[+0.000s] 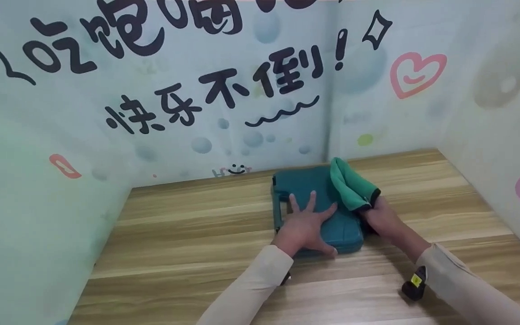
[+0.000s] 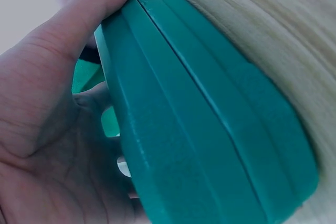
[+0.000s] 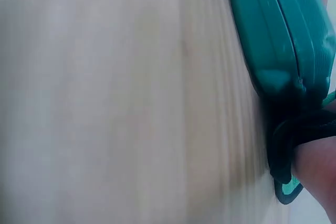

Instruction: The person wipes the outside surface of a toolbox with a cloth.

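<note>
I'm seeing tabletop (image 1: 188, 234) room left of the case (image 1: 337, 229); the right hand (image 1: 385, 220) and green cloth (image 1: 355, 186) are blocking its right, the wall (image 1: 224, 49) standing behind.

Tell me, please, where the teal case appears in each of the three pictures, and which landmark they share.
Head: the teal case lies just right of centre, below mid-height, under the spread left hand.
Left wrist: its side fills the centre, running from the top edge to the lower right.
Right wrist: its side is at the upper right.
Shared landmark: the wood-grain tabletop, left and right of the case in head, upper right in left wrist, left and centre in right wrist.
</note>
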`<state>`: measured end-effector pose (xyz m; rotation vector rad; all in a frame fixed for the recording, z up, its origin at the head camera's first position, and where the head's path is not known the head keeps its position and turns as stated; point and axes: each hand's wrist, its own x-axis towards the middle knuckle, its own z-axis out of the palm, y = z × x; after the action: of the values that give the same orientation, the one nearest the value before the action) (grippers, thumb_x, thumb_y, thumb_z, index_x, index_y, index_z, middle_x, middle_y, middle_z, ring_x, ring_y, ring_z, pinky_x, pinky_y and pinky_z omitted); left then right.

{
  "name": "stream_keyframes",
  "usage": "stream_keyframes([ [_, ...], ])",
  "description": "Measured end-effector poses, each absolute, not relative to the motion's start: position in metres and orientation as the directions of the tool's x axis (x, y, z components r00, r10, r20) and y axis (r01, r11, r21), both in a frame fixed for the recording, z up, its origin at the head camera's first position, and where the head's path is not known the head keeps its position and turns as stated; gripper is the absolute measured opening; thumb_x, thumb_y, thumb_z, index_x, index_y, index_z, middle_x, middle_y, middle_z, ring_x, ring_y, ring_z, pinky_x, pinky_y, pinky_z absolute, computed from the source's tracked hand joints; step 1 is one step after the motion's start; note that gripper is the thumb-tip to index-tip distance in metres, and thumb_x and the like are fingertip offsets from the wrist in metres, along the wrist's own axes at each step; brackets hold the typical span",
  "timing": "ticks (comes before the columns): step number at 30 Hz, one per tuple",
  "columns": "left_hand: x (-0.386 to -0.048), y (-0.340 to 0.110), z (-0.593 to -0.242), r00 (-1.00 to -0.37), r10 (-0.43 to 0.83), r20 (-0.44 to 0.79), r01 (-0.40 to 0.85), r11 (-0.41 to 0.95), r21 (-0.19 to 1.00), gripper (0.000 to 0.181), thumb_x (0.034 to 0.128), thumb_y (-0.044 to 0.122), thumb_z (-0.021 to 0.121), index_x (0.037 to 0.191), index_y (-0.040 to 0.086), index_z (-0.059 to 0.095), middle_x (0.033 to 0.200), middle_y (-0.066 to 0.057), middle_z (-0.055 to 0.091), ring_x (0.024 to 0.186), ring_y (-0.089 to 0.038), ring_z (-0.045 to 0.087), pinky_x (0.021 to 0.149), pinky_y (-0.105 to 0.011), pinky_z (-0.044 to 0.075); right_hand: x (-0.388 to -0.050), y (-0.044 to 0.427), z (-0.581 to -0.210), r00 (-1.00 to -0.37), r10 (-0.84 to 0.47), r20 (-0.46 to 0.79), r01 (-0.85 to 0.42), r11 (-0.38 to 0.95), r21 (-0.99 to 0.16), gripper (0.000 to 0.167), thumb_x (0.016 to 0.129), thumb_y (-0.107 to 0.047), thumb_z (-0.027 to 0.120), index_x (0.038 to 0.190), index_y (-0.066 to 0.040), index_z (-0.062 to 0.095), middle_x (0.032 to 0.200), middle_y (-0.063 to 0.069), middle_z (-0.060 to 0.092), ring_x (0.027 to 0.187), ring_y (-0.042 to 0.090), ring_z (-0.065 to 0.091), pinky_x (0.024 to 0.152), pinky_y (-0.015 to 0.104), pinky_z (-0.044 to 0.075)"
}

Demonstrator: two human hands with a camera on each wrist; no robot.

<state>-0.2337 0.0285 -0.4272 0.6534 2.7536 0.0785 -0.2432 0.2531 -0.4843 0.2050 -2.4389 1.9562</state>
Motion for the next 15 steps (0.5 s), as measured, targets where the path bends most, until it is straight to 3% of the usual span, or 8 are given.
stream_keyframes([
  [3,-0.233,0.028,-0.428,-0.849,0.447,-0.283,0.432,0.894,0.115,0.111,0.0709,0.072,0.079,0.158,0.054,0.015,0.169,-0.006,-0.005,0.145,-0.056,-0.006,0.096,-0.065,0.044,-0.234,0.251,-0.485,-0.990,-0.104,0.094,-0.112,0.192,-0.975,0.065,0.099,0.005,0.047,0.159,0.003,0.023,0.155,0.020,0.035,0.139,0.029,0.033,0.116,0.045,0.023],
  [10,-0.232,0.027,-0.428,-0.852,0.464,-0.243,0.456,0.885,0.091,0.110,0.0701,0.074,0.078,0.159,0.050,0.018,0.169,-0.008,0.000,0.144,-0.058,-0.002,0.092,-0.065,0.046,-0.218,0.247,-0.489,-0.980,-0.099,0.175,-0.188,0.137,-0.973,0.071,0.092,0.016,0.042,0.159,-0.004,0.030,0.156,0.012,0.038,0.139,0.021,0.035,0.111,0.025,0.028],
  [15,-0.232,0.027,-0.427,-0.852,0.461,-0.248,0.455,0.887,0.083,0.110,0.0697,0.076,0.077,0.159,0.052,0.017,0.169,-0.008,-0.002,0.145,-0.058,-0.002,0.093,-0.064,0.047,-0.207,0.247,-0.490,-0.969,-0.113,0.221,-0.232,0.095,-0.968,0.074,0.091,0.020,0.039,0.160,-0.007,0.030,0.158,0.010,0.037,0.140,0.019,0.034,0.110,0.022,0.029],
])
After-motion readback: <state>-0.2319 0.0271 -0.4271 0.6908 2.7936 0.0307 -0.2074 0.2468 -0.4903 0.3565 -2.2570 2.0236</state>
